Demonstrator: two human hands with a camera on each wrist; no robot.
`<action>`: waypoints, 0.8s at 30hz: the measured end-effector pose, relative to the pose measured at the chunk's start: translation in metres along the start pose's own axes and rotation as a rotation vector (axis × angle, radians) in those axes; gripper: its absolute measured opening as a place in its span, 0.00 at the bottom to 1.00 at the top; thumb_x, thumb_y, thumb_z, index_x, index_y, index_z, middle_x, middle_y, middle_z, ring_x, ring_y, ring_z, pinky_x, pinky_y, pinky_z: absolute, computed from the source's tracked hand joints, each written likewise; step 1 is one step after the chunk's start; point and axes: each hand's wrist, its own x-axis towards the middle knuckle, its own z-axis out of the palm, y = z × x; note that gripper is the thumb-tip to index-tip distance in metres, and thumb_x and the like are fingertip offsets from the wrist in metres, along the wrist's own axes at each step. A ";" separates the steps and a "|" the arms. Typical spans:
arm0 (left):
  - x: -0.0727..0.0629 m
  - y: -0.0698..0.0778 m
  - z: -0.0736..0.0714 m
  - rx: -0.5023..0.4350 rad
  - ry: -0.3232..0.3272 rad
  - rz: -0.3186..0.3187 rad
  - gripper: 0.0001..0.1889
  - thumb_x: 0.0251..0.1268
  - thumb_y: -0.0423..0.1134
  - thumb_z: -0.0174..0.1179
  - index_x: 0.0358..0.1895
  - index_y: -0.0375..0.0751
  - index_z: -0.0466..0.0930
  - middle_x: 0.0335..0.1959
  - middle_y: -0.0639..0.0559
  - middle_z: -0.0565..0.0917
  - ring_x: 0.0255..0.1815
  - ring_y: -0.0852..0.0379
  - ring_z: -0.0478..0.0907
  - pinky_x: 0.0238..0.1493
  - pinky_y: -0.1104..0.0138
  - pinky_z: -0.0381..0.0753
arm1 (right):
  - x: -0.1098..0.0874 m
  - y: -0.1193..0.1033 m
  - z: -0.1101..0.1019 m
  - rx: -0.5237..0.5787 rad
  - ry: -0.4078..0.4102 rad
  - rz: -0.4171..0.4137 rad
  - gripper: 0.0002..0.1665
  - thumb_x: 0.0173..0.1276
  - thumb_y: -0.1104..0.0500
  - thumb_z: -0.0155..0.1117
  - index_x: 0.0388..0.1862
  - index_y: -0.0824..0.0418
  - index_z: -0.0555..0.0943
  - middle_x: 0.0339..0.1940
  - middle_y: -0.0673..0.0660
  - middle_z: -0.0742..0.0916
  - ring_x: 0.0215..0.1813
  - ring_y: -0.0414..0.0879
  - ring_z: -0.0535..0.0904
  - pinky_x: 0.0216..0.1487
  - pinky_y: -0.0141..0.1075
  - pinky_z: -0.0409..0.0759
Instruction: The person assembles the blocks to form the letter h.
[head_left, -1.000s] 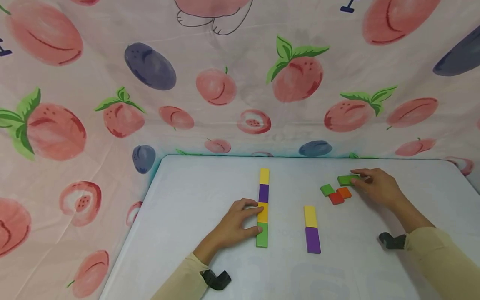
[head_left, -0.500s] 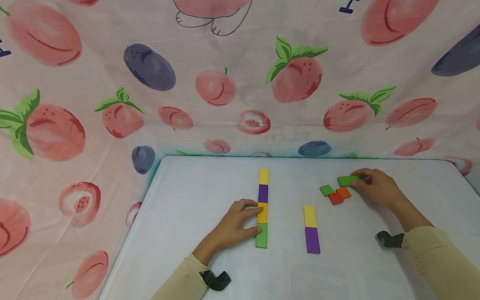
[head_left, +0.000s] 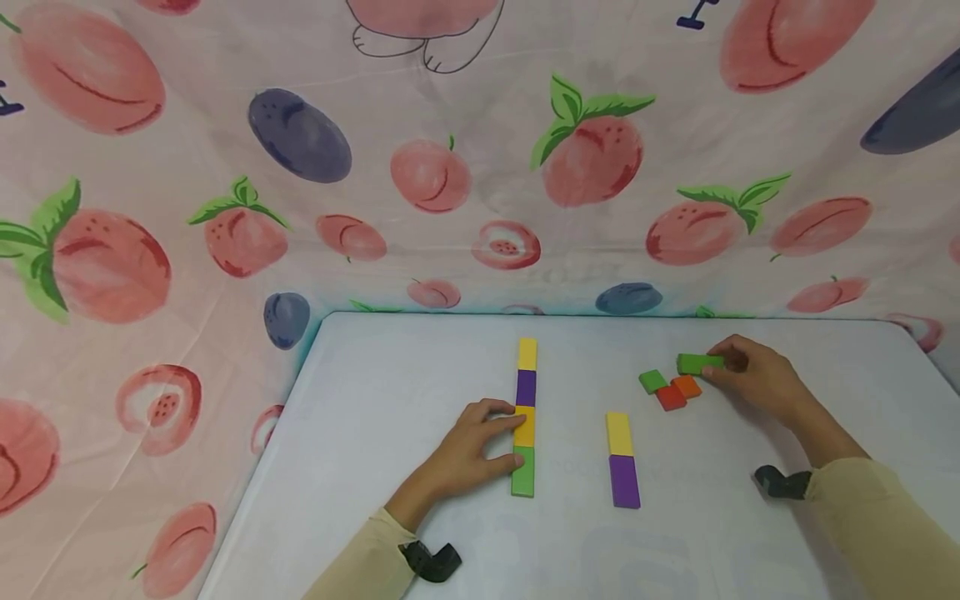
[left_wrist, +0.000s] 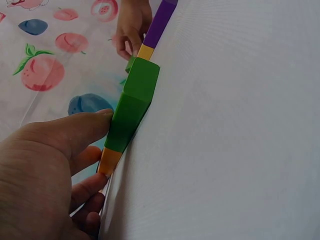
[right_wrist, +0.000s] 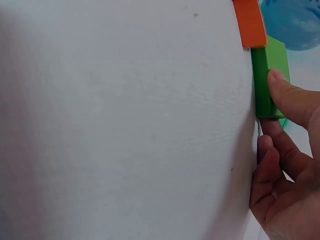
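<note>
A straight row of four flat blocks lies mid-table: yellow (head_left: 527, 353), purple (head_left: 526, 387), yellow (head_left: 524, 426) and green (head_left: 522, 472). My left hand (head_left: 516, 440) rests against the row's left side, fingertips on the nearer yellow block and thumb on the green block (left_wrist: 132, 107). At the right my right hand (head_left: 716, 363) pinches a long green block (head_left: 693, 363) by its end; the thumb lies on that long green block (right_wrist: 267, 65) in the right wrist view. Just left of it lie a small green block (head_left: 652, 381), an orange one (head_left: 686, 386) and a red one (head_left: 671, 397).
A yellow block (head_left: 619, 433) and a purple block (head_left: 624, 481) lie end to end between my hands. The white table (head_left: 390, 375) is backed and flanked by a fruit-print cloth (head_left: 450, 175). Black straps sit on both wrists.
The long green block in my right hand has shifted slightly to the right, and the fingers have closed more around its end. My left hand has not moved.
</note>
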 end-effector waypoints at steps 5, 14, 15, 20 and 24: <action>0.000 0.000 0.000 0.000 -0.009 -0.009 0.30 0.67 0.52 0.66 0.71 0.56 0.76 0.72 0.59 0.69 0.75 0.55 0.61 0.76 0.53 0.67 | -0.002 0.002 0.002 0.013 0.056 -0.018 0.21 0.71 0.45 0.68 0.53 0.59 0.80 0.47 0.64 0.84 0.51 0.58 0.74 0.45 0.43 0.73; 0.000 0.001 0.000 -0.004 0.000 0.000 0.29 0.67 0.52 0.67 0.71 0.54 0.76 0.71 0.57 0.70 0.75 0.54 0.62 0.75 0.52 0.67 | -0.007 -0.005 0.005 0.183 0.206 0.016 0.22 0.71 0.44 0.69 0.53 0.58 0.85 0.44 0.42 0.87 0.44 0.29 0.75 0.39 0.20 0.75; 0.000 0.001 0.000 -0.004 0.001 0.000 0.29 0.67 0.52 0.67 0.71 0.54 0.76 0.71 0.57 0.70 0.75 0.54 0.62 0.75 0.52 0.67 | -0.007 -0.007 0.005 0.214 0.211 0.018 0.23 0.70 0.43 0.69 0.53 0.59 0.85 0.41 0.37 0.86 0.42 0.27 0.75 0.39 0.19 0.75; 0.000 0.000 -0.001 0.000 0.002 0.003 0.29 0.66 0.51 0.67 0.71 0.54 0.77 0.71 0.57 0.70 0.75 0.54 0.62 0.75 0.53 0.67 | -0.005 -0.020 0.006 0.333 0.184 0.001 0.24 0.70 0.45 0.70 0.52 0.63 0.84 0.36 0.24 0.82 0.41 0.27 0.77 0.38 0.23 0.79; 0.000 0.000 -0.001 0.001 0.001 0.004 0.29 0.66 0.51 0.67 0.71 0.54 0.77 0.71 0.57 0.70 0.74 0.54 0.62 0.75 0.53 0.67 | -0.003 -0.036 0.010 0.353 0.148 0.007 0.25 0.70 0.45 0.70 0.53 0.63 0.84 0.36 0.27 0.84 0.40 0.33 0.77 0.37 0.28 0.81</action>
